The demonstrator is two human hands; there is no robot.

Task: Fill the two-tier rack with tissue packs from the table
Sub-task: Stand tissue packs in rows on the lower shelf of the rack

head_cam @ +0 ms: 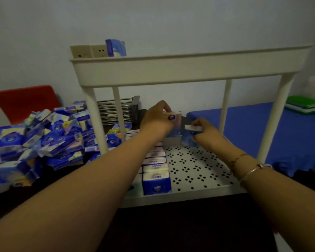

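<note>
A white two-tier rack [189, 70] stands on the dark table. Its lower perforated shelf [195, 168] carries a row of blue-and-white tissue packs [155, 177] along the left side. Both my hands reach in under the top tier. My left hand [158, 118] grips one tissue pack [175, 122] at the back of the shelf. My right hand [205, 130] pinches a second tissue pack [190, 137] just right of the first. A single pack [116, 47] stands upright in the top tier at its left. A big heap of loose packs [40, 140] lies on the table to the left.
A red chair back [24, 100] rises behind the heap. A metal wire rack [116, 110] sits behind the white rack. To the right lies a blue cloth surface [247, 128] with green and white items [305, 104]. Wall sockets [88, 50] are on the wall.
</note>
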